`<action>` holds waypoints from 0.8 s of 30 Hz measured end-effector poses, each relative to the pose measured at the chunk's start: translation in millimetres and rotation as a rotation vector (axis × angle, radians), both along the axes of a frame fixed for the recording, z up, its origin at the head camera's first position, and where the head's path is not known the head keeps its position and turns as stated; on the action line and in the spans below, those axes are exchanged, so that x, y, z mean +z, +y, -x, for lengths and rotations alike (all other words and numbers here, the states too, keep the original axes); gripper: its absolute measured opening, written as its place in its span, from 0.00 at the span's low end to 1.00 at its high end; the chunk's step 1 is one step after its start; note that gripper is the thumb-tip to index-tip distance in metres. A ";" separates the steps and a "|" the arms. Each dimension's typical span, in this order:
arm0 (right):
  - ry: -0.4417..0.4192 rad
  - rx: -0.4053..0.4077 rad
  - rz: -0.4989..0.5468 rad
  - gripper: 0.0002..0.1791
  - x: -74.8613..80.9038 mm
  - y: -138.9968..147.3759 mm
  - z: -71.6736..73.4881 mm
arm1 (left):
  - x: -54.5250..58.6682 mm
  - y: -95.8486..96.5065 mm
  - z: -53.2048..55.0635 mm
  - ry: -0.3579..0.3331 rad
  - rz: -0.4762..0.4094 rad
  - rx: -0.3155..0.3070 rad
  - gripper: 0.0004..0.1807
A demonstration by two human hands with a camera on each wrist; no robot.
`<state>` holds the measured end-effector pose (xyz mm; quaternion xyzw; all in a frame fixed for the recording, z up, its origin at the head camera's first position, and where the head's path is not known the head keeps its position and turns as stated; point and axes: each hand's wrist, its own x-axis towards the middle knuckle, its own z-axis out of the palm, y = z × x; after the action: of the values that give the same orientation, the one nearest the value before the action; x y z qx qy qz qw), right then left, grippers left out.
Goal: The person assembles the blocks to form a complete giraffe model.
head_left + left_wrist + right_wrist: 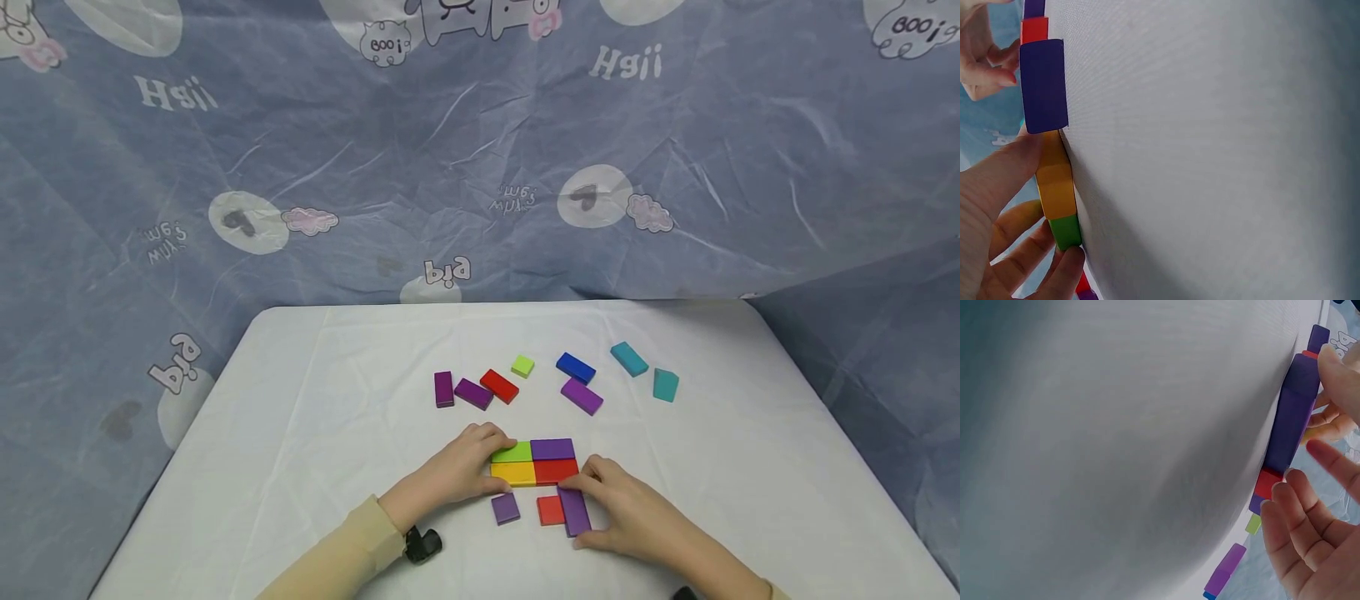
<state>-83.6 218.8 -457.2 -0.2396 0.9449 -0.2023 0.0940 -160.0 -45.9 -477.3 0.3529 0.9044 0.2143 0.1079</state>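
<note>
My left hand (456,468) spans the left side of a flat group of blocks. Its thumb touches the near edge of the yellow block (513,474) and its fingers the far edge of the green block (513,452). To their right lie a purple block (552,449) and a red block (556,472). Just below the group, my right hand (636,513) holds a long purple block (574,511) by its two ends, slightly tilted. A small red block (551,511) touches its left side. A small purple block (506,508) lies near the left thumb.
Behind the group lie loose blocks: two dark purple blocks (444,389), a red block (499,386), a small lime block (522,366), a blue block (576,367), a violet block (582,397) and two teal blocks (629,358). A white cloth covers the table (315,467).
</note>
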 end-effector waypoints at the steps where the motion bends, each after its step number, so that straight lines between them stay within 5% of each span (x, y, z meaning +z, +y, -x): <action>1: 0.001 0.012 0.006 0.31 -0.1 -0.2 0.3 | 0.0 0.0 -0.1 0.003 0.002 0.000 0.32; 24: 0.008 0.036 0.015 0.26 0.0 -0.7 1.0 | 0.8 -0.5 0.0 -0.003 0.005 0.002 0.32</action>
<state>-84.6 218.1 -457.2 -0.2579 0.9393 -0.2068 0.0920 -159.9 -46.4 -476.5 0.3516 0.9051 0.2125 0.1100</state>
